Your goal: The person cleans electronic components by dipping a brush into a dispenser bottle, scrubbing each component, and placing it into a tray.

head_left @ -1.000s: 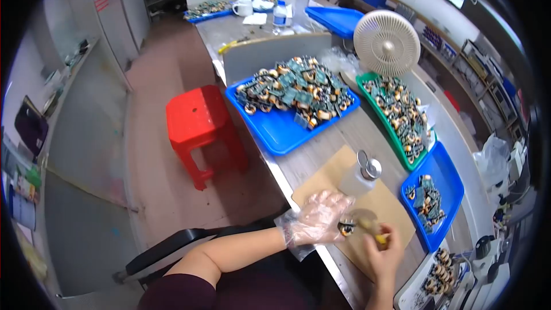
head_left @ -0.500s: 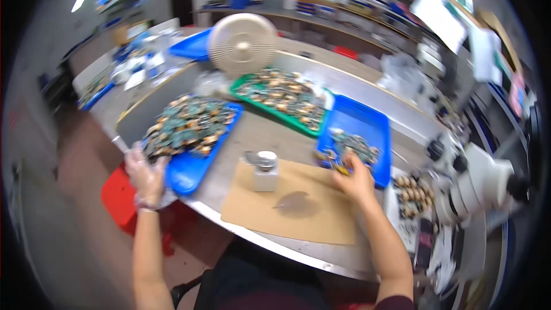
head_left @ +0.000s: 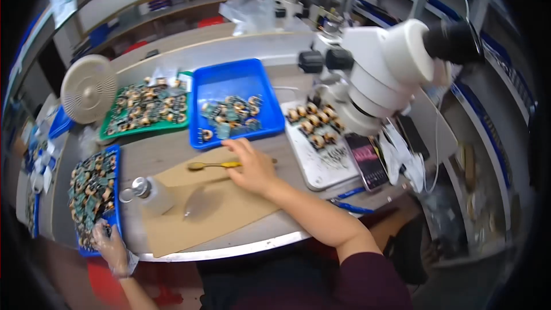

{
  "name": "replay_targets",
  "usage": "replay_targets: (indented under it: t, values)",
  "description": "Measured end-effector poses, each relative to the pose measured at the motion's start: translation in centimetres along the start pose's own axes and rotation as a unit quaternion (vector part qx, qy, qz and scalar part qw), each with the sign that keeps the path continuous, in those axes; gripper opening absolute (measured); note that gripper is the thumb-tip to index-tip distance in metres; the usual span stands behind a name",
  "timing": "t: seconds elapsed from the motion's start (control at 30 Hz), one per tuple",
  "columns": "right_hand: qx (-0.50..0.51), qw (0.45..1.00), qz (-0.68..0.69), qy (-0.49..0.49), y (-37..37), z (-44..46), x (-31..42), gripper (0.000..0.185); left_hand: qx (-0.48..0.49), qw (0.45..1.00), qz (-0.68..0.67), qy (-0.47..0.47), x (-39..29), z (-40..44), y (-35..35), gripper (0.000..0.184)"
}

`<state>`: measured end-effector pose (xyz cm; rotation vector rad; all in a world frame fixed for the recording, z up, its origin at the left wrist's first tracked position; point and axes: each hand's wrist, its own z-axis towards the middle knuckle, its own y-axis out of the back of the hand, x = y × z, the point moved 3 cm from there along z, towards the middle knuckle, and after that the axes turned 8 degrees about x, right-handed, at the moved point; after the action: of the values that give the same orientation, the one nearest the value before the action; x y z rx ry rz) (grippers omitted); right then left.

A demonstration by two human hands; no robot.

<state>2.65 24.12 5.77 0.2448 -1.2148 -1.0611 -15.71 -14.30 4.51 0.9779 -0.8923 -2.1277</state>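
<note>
My right hand (head_left: 252, 167) is closed around a toothbrush-like brush (head_left: 213, 165) with a yellow and dark handle, its head pointing left over a brown cardboard sheet (head_left: 241, 201). Just beyond my fingers is a blue tray (head_left: 229, 74) with a small pile of circuit boards (head_left: 232, 116) carrying copper coils. My left hand (head_left: 113, 250), in a clear glove, is at the near end of another blue tray (head_left: 117, 189) heaped with similar boards. Its fingers pinch a small dark-looking circuit board (head_left: 107, 230). On the cardboard stands a bottle (head_left: 154, 195) with a metal top.
A green tray (head_left: 143, 129) of boards sits at the back, beside a fan (head_left: 89, 89). To the right stand a microscope (head_left: 379, 74), a white plate (head_left: 318, 178) with rows of coil parts, a phone (head_left: 367, 162) and blue tweezers (head_left: 351, 205).
The view has swung right. My right hand has come back from the tray of few boards to the cardboard with the brush. My left hand has gone from beside the heaped tray onto its boards.
</note>
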Motion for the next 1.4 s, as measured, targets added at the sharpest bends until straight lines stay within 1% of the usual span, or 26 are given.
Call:
replay_targets:
  t: [0.1,0.17,0.23,0.3,0.33,0.4,0.43,0.5,0.53,0.57,0.6,0.63,0.67,0.7,0.77,0.8,0.83,0.9,0.93,0.97,1.07,1.17,1.23,1.3,1.37,1.4]
  values:
    - [-0.011,1.0,-0.012,0.002,0.1,-0.1,-0.7,0.05,0.029,0.998,0.01,-0.046,0.2,0.5,-1.1,0.023]
    - [-0.003,1.0,-0.014,-0.006,0.1,-0.3,-1.1,0.05,0.027,0.965,-0.242,0.1,-0.1,0.6,-1.4,0.032]
    - [0.008,1.0,-0.016,-0.011,0.3,-0.4,-1.3,0.05,0.058,0.962,-0.252,0.09,1.1,0.8,-0.7,0.04]
    - [0.007,1.0,-0.007,-0.023,0.5,-0.4,-1.4,0.051,0.092,0.873,-0.47,0.09,2.2,0.4,-0.4,0.047]
    - [0.009,1.0,-0.004,-0.019,0.5,-0.4,-1.3,0.051,0.088,0.875,-0.467,0.091,2.1,0.4,0.1,0.047]
    - [0.017,1.0,-0.008,-0.022,0.4,-0.4,-1.2,0.05,0.146,0.96,-0.221,0.09,1.5,0.1,1.0,0.055]
    - [0.022,1.0,-0.006,-0.017,0.4,-0.4,-1.2,0.05,0.174,0.931,-0.289,0.141,1.8,-0.1,0.7,0.055]
    - [0.037,0.999,-0.017,-0.029,0.1,-0.4,-1.3,0.048,0.163,0.904,-0.344,0.195,1.0,-0.5,0.9,0.056]
    - [0.041,0.998,-0.014,-0.035,0.2,-0.4,-1.1,0.044,0.181,0.95,-0.217,0.135,1.1,0.6,0.9,0.056]
    - [0.031,0.999,-0.007,-0.031,0.3,-0.5,-1.0,0.043,0.157,0.937,-0.252,0.184,1.3,0.0,0.7,0.054]
    - [0.026,0.999,0.004,-0.021,0.3,-0.5,-0.8,0.041,0.18,0.943,-0.208,0.189,2.8,0.3,0.2,0.052]
    - [0.018,1.0,-0.01,-0.004,0.4,-0.5,-0.8,0.041,0.141,0.955,-0.215,0.15,4.2,0.3,-0.5,0.049]
    - [0.014,1.0,-0.02,0.018,0.4,-0.4,-0.9,0.041,0.087,0.981,-0.159,0.069,5.2,0.1,-0.9,0.047]
    - [0.01,0.999,-0.029,0.021,0.5,-0.3,-1.0,0.04,0.063,0.99,-0.121,0.039,3.5,0.2,0.2,0.044]
    - [0.019,0.999,-0.042,0.006,0.9,-0.2,-0.4,0.038,0.019,0.997,-0.063,0.042,0.9,0.1,2.5,0.041]
    - [0.0,0.998,-0.031,0.058,0.7,-0.1,-1.0,0.038,-0.013,0.995,-0.091,0.04,0.3,-0.1,3.4,0.038]
    - [-0.006,0.998,-0.024,0.058,0.7,-0.1,-0.7,0.039,-0.034,0.992,-0.117,0.026,0.1,-0.5,4.0,0.036]
    - [0.01,0.999,0.02,0.034,0.3,-0.1,-1.1,0.041,-0.049,0.93,-0.358,0.06,-2.5,-1.4,4.5,0.039]
    - [0.023,0.999,0.031,0.023,0.1,-0.4,-0.9,0.042,-0.01,0.821,-0.559,0.116,-3.4,-2.1,3.8,0.05]
    - [0.033,0.999,0.036,0.008,0.2,-0.4,-0.9,0.043,-0.008,0.768,-0.637,0.064,-3.9,-2.6,2.6,0.061]
    - [0.041,0.995,0.083,0.027,-0.3,-0.6,-0.1,0.044,0.06,0.644,-0.759,0.074,-8.7,-4.2,1.0,0.067]
    - [0.037,0.992,0.111,0.055,-0.1,-1.2,0.1,0.044,0.131,0.571,-0.807,0.079,-12.0,-5.2,-0.2,0.075]
    - [0.043,0.991,0.111,0.058,-0.1,-1.2,0.0,0.045,0.124,0.532,-0.833,0.089,-13.3,-5.6,-1.1,0.073]
    - [0.044,0.986,0.153,0.042,0.0,-1.3,0.1,0.045,0.126,0.524,-0.837,0.096,-13.9,-6.0,-2.7,0.071]
    - [0.037,0.97,0.236,0.047,0.0,-1.3,0.0,0.04,0.185,0.38,-0.905,0.049,-14.7,-6.5,-3.9,0.057]
    - [0.025,0.975,0.217,0.038,0.5,-1.4,0.6,0.034,0.195,0.341,-0.919,0.029,-15.3,-6.4,-4.4,0.054]
